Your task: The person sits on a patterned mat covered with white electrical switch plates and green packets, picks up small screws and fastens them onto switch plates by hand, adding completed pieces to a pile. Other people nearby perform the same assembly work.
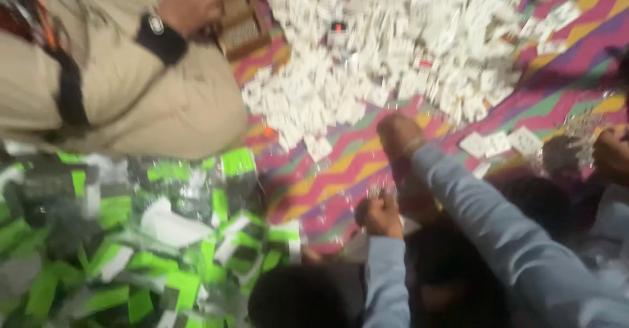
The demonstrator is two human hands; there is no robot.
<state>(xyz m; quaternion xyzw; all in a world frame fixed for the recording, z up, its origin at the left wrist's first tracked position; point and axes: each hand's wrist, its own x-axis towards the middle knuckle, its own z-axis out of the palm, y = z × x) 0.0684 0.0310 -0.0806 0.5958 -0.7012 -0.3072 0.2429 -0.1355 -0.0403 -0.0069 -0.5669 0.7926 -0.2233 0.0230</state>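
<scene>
A: What do the hands have hold of?

B: The left hand [380, 213] is curled into a fist around something small and clear, likely a bit of plastic wrap; blur keeps me from saying more. The right hand [398, 135] reaches further out and presses down flat on the striped mat [341, 171]. I cannot tell whether its fingers pinch anything.

A: Go across from the left for me.

B: At far left lies a heap of green and white packets [131, 249], shiny with wrap. Above it sits another person in a beige garment [131, 86]; that person's hand [190, 0] rests by a small brown box [242, 23].

A: And the middle?

B: A big pile of white cards [393, 46] covers the upper mat. Its near edge lies just beyond the right hand's fingertips, not touching as far as I can see. The left fist sits nearer the body, well short of the pile.

A: On the right?

B: A few loose white cards [498, 143] lie apart from the pile, just right of the blue sleeve [498, 236]. At the far right edge another hand [612, 154] holds crinkled clear wrap [580, 135].
</scene>
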